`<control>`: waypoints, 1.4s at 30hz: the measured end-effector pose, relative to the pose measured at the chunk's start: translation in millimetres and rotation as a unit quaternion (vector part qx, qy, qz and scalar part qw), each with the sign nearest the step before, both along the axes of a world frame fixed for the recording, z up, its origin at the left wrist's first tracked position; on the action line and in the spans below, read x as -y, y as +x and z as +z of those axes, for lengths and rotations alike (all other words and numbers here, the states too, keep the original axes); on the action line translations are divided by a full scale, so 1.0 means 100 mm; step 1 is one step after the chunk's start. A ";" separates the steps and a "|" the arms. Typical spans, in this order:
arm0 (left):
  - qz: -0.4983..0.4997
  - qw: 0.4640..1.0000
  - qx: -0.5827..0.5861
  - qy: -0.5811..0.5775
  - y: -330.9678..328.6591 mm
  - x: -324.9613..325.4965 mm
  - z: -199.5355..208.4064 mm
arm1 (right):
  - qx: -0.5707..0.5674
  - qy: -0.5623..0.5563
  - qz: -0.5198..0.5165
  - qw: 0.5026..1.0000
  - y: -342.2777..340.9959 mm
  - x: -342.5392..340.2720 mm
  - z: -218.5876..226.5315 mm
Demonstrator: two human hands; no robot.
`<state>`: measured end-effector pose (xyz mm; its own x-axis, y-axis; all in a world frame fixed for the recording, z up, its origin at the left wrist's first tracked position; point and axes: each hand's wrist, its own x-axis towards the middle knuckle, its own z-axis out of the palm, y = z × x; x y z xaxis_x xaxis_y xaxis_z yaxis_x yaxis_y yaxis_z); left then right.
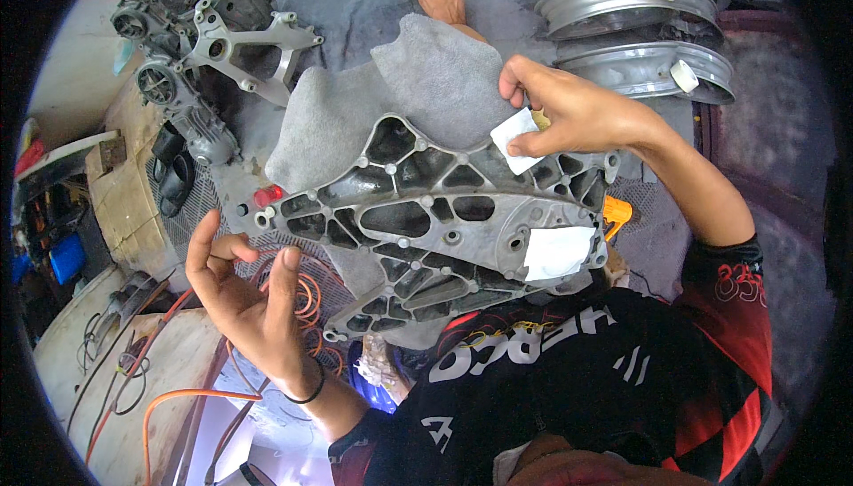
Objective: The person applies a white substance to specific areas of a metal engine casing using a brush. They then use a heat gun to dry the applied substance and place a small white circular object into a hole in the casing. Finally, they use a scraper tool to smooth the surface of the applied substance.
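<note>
- Metal casting point(480, 235), long and grey, lies across the middle, in front of the person; ribs frame rounded and triangular hollows, their insides dark and glossy.
- Black shirt point(569, 370), with red on the sleeve, fills the near right and hides part of the casting's near edge.
- Silver wheel rims point(631, 8), smooth and curved, are stacked at far right, white pieces fixed on two of them.
- Engine units point(182, 108), dull grey and finned, stand at far left, beside a many-armed metal bracket point(238, 46).
- Grey cloth point(435, 68), soft and fuzzy, spreads beyond the casting and shows beneath it.
- Orange hose point(191, 393) bends across the near left.
- Left hand point(253, 295) is spread, fingers loosely curved and holding nothing, near the casting's left end; contact is hard to judge from this angle.
- Right hand point(569, 113) pinches a white piece point(514, 138), thin and flat, over the casting's far edge.
- Black sandals point(175, 169) lie at left.
- White sheet point(558, 253), jagged-edged, covers part of the casting's right end.
- Yellow tool point(616, 211) sits just right of it, partly hidden.
</note>
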<state>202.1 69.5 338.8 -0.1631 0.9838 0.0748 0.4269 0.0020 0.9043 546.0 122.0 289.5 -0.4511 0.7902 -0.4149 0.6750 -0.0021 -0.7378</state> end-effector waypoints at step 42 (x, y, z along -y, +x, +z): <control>0.030 0.999 0.015 -0.003 -0.20 0.21 -0.02 | -0.089 -0.125 0.041 0.987 0.16 -0.22 -0.09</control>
<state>181.6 48.4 337.1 -0.2246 0.9724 0.0625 0.3978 0.0329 0.9169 562.1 144.4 280.5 -0.5927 0.6311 -0.5005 0.5401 -0.1495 -0.8282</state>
